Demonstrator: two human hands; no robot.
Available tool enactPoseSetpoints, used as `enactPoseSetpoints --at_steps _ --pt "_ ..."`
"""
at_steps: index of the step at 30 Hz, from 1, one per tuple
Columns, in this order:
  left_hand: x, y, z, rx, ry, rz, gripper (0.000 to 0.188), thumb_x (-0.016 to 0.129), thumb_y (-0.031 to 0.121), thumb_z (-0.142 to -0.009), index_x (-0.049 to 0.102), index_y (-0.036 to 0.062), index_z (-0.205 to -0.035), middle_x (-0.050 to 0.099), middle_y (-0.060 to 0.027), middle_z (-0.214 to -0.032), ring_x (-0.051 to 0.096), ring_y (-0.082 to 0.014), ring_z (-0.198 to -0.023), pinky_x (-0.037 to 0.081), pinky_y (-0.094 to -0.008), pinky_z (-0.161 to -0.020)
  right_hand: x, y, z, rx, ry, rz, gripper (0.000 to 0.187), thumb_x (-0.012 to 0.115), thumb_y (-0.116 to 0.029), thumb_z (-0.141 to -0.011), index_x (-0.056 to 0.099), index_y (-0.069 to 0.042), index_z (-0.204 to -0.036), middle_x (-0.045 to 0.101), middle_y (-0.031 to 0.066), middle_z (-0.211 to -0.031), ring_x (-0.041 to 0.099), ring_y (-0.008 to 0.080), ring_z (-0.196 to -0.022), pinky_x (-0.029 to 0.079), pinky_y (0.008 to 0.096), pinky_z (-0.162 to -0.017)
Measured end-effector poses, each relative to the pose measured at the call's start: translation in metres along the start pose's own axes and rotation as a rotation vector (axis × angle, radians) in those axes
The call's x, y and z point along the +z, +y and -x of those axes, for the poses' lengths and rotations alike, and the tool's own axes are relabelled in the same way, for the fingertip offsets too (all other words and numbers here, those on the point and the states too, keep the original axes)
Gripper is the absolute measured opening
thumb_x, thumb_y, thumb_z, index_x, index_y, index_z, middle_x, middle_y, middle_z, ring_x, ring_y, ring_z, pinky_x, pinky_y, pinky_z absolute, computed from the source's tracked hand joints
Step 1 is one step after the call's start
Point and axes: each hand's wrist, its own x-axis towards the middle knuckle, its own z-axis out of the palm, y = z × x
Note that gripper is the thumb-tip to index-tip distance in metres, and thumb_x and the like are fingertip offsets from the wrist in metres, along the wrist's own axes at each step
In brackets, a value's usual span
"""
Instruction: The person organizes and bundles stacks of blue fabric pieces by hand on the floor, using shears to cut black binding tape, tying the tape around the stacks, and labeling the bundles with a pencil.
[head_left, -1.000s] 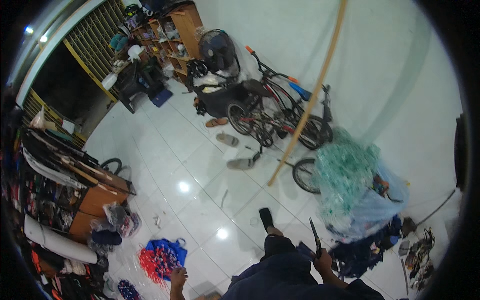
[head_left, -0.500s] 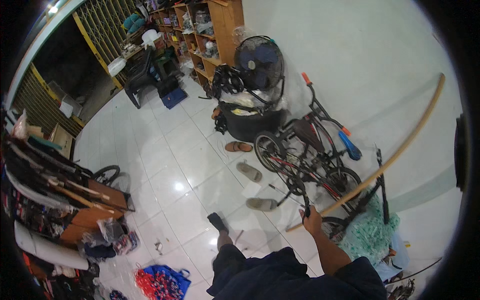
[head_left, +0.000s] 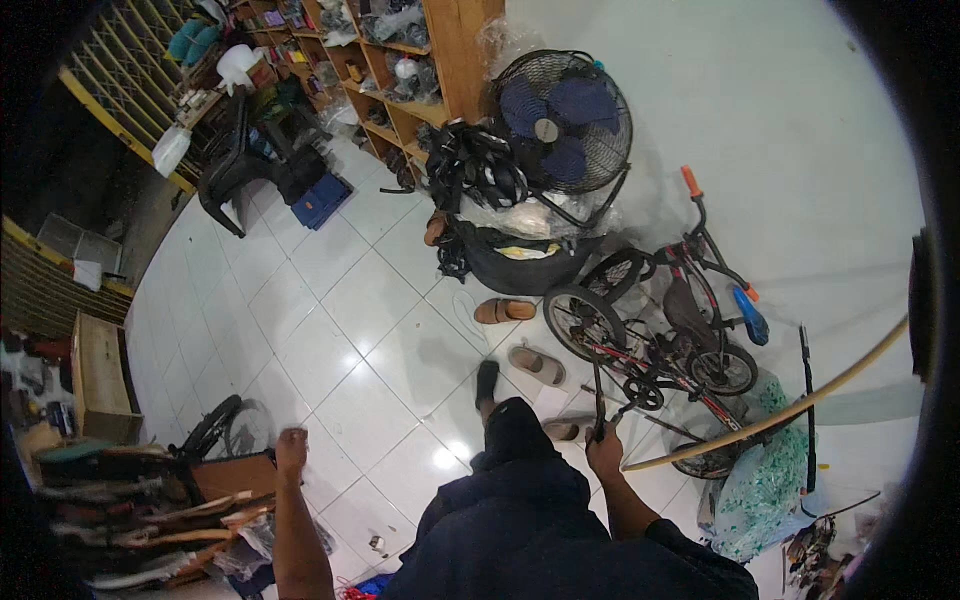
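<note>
My right hand is closed around a slim dark tool with two long narrow parts, held upright in front of my right thigh; its exact kind is unclear. Just beyond it lies a small red and black bicycle with orange grips, tipped against the wall. A long curved tan strip passes close to that hand, its near end beside my wrist. My left hand hangs out over the floor at the left, fingers curled in, with nothing visible in it. Nearest to it is a brown board.
Sandals lie by my foot. A blue-bladed fan and a black tub stand along the wall, near a wooden shelf. A black chair is farther off. Green-flecked plastic lies at right.
I have stepped forward, bringing the fan and bicycle nearer. My left hand has come into view at the left. The right hand still grips the dark tool.
</note>
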Motion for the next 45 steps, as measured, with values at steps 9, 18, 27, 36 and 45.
enactPoseSetpoints --at_steps 9,18,27,36,45 --pt "0.176 0.159 -0.264 0.063 -0.346 0.159 0.025 0.061 0.025 -0.091 0.065 0.003 -0.101 0.065 -0.0078 -0.081 0.06 -0.0159 -0.073 0.049 -0.0319 -0.068 0.117 -0.216 -0.163 0.037 -0.337 -0.013 0.032 0.071 -0.031 -0.087 0.058 -0.002 -0.091 0.063 0.0144 -0.072 0.063 0.0302 -0.072 0.048 0.0406 -0.069" --pt "0.414 0.121 -0.538 0.508 -0.516 -0.423 0.019 0.056 0.022 -0.092 0.065 0.0053 -0.093 0.067 -0.015 -0.1 0.065 -0.0315 -0.095 0.055 -0.0428 -0.076 0.317 -0.297 -0.207 -0.208 -0.601 0.026 0.026 0.072 -0.028 -0.089 0.057 -0.006 -0.093 0.062 0.009 -0.077 0.058 0.0185 -0.066 0.047 0.0347 -0.06" --pt "0.336 0.448 -0.531 0.62 -0.328 0.548 0.028 0.064 0.02 -0.09 0.058 0.0019 -0.11 0.054 -0.0129 -0.098 0.056 -0.0259 -0.086 0.051 -0.0375 -0.075 0.336 -0.409 -0.188 0.351 -0.372 -0.144 0.033 0.072 -0.034 -0.085 0.057 -0.008 -0.097 0.062 0.0077 -0.075 0.061 0.0257 -0.069 0.05 0.0415 -0.065" --pt "0.324 0.599 -0.489 1.283 -0.466 -0.13 0.043 0.072 0.022 -0.082 0.06 0.0074 -0.121 0.054 -0.0166 -0.106 0.056 -0.035 -0.101 0.048 -0.0441 -0.084 0.279 -0.482 -0.269 0.463 0.304 -0.579 0.019 0.067 -0.011 -0.089 0.053 -0.003 -0.098 0.061 0.0096 -0.084 0.06 0.0199 -0.077 0.049 0.0338 -0.069" --pt "0.316 0.69 -0.445 1.055 -0.763 0.103 0.013 0.057 0.015 -0.093 0.059 0.0023 -0.096 0.063 -0.0082 -0.079 0.063 -0.0221 -0.072 0.048 -0.0349 -0.066 0.199 -0.444 -0.351 0.299 0.5 -0.648 0.021 0.066 -0.014 -0.092 0.052 -0.002 -0.102 0.061 0.0122 -0.084 0.059 0.0224 -0.072 0.049 0.0353 -0.069"
